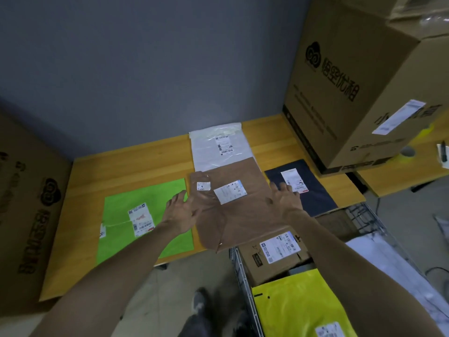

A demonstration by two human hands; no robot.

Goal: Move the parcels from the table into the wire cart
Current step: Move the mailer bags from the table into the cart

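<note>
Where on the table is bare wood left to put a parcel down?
Bare wood: behind the green parcel up to the wall, left of the white parcel; a smaller patch between white parcel and big carton. Crowded centre-right: brown parcel overlaps the white one, navy parcel close beside.

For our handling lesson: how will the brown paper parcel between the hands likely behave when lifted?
Probably floppy: the brown parcel is flat and creased, and its near end overhangs the table. Likely light, being so thin. The left hand and right hand flank it, hinting one hand would let it droop.
</note>
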